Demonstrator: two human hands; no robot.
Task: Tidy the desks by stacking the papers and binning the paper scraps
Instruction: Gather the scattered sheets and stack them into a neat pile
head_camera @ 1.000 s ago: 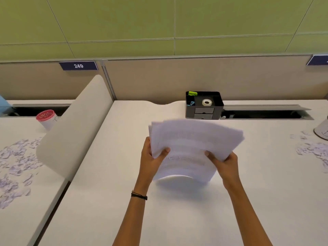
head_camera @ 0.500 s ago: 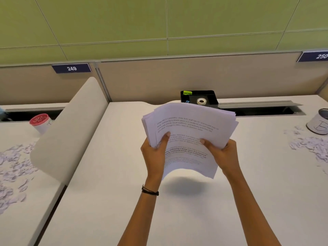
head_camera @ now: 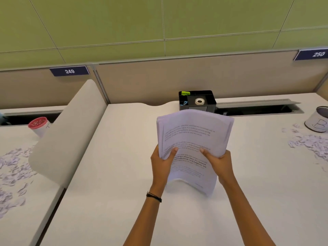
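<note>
The left arm and the right arm are bare as far as they show. The left hand and the right hand are bare too. A thin black string band goes round the left wrist, in two strands.

1. Left hand: we see it raised ahead of the body, its thumb laid across the front of the paper stack. The other fingers are hidden behind the left edge it grips.
2. Right hand: level with the left. We note the thumb pressed on the front sheet and the fingers curled behind the right edge.
3. Left forearm: bare, rising from the lower edge and leaning rightward. A thin black wristband circles the wrist.
4. Right forearm: bare, leaning leftward, so that we see both arms converge toward the hands.
</note>
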